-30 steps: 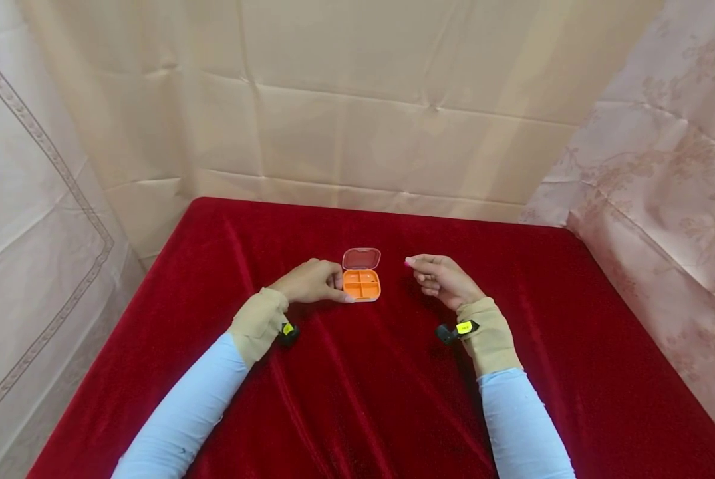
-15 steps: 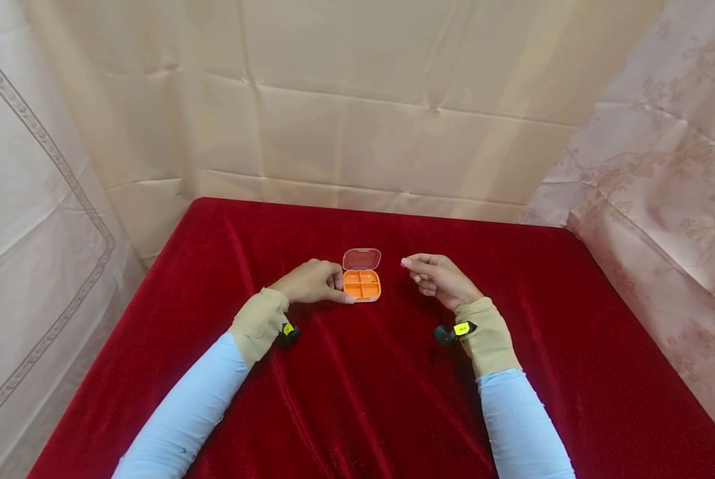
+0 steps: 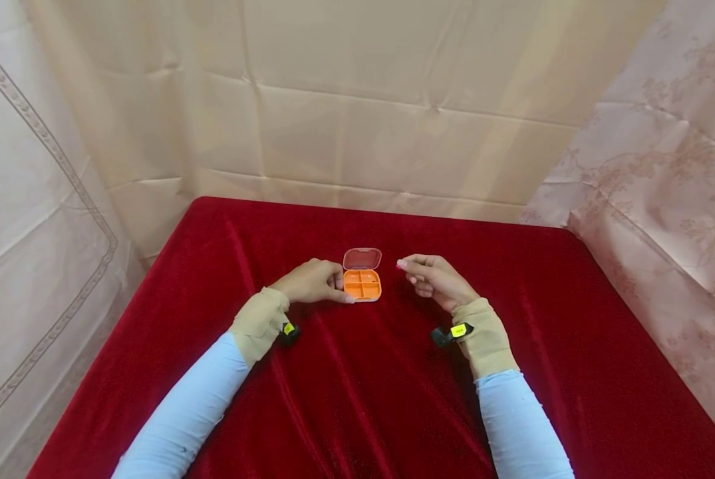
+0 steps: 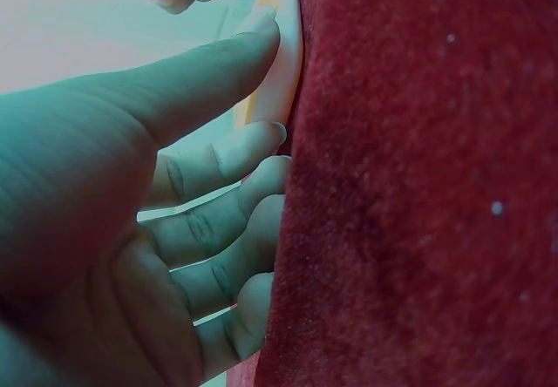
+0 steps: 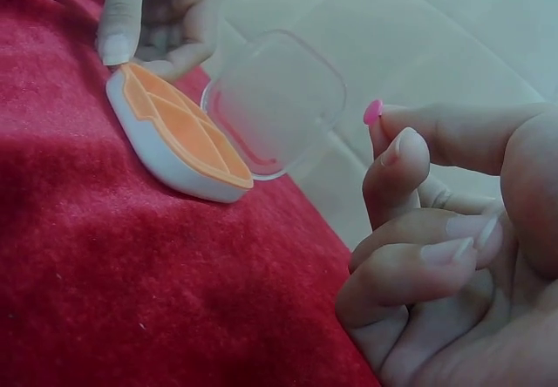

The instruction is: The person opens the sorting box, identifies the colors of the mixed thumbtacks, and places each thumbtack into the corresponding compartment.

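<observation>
A small pill box [image 3: 362,299] with a white base and an orange divided insert lies on the red cloth, its clear lid [image 5: 279,99] swung up at the back. My left hand [image 3: 312,281] holds the box by its left side, thumb at the near corner and index finger behind. To the right of the box, my right hand [image 3: 437,278] pinches a pink pill [image 5: 373,112] between thumb and index fingertip, raised above the cloth and apart from the box. The other right fingers are curled. No pills show in the visible compartments.
Red velvety cloth [image 3: 357,386] covers the table. A beige curtain [image 3: 357,120] hangs behind the far edge, with a pale curtain [image 3: 28,199] at the left and a patterned one [image 3: 668,173] at the right.
My right hand has moved slightly left towards the box, still pinching the pink pill. The left hand and the pill box have stayed in place.
</observation>
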{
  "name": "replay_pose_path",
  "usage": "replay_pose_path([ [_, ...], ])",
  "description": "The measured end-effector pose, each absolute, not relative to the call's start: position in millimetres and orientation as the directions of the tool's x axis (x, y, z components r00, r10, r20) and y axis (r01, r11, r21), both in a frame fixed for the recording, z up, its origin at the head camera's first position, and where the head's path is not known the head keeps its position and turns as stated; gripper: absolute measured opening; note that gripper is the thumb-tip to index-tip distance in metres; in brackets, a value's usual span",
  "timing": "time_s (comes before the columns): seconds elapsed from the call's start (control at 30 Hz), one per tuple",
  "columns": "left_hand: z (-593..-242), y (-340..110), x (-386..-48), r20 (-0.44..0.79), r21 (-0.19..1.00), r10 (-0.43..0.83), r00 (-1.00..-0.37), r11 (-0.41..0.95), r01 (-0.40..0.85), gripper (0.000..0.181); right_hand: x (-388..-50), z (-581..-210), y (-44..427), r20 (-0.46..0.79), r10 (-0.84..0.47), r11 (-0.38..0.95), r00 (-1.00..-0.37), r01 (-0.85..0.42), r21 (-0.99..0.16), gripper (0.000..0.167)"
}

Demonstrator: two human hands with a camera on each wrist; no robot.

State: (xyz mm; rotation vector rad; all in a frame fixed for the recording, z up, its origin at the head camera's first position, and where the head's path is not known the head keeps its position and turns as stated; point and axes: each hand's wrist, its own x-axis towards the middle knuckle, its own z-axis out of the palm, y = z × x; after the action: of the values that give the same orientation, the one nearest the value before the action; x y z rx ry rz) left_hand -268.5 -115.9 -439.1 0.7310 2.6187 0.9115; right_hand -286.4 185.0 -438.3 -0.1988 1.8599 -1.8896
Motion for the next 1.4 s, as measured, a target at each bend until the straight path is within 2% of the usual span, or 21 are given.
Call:
replay_pose_path([
  [0.6, -441.7, -115.8, -269.6, -0.079, 0.634, 0.539, -0.838, 0.676, 0.375, 0.032, -282.6, -437.2, 175.6, -0.22, -0.441, 0.053, -0.87, 0.219, -0.974, 0.045],
  [0.83, -440.0, -116.2, -269.4, -0.08, 0.64, 0.539, -0.838, 0.673, 0.372, 0.031, -281.3, -437.4, 172.2, -0.215, -0.451, 0.058, -0.866, 0.212, -0.976, 0.038],
  [1.4, -438.7, -115.3, -268.9, -0.085, 0.642, 0.538, -0.838, 0.673, 0.367, 0.031, -280.9, -440.8, 165.2, -0.22, -0.461, 0.076, -0.86, 0.209, -0.975, 0.044],
])
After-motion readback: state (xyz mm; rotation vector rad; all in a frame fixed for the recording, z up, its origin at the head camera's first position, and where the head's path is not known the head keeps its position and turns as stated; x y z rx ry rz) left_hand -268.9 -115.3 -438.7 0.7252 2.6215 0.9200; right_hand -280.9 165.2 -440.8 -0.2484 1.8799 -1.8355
